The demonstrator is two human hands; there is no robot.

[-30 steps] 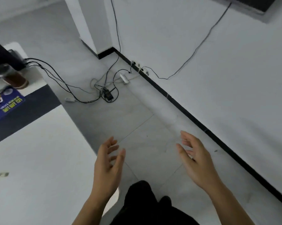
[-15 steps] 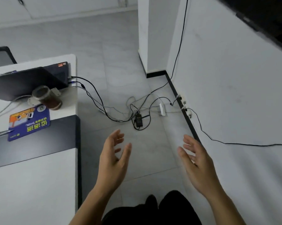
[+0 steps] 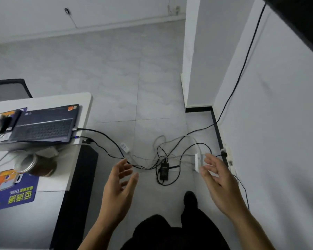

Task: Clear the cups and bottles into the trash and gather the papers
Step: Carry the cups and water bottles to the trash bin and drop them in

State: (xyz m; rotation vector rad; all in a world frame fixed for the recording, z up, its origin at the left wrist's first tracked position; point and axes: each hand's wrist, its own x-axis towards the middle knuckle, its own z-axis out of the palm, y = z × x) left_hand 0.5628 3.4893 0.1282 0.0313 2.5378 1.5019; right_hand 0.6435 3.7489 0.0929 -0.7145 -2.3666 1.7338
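Left hand (image 3: 118,191) and right hand (image 3: 220,186) spread, empty — cup (image 3: 37,166), perhaps glass, well leftward.

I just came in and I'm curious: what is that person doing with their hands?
Right now nothing is being held. The left hand and the right hand are both open, held out above the floor beside the desk. A cup of brown drink and a blue paper sit on the desk near a laptop, untouched.
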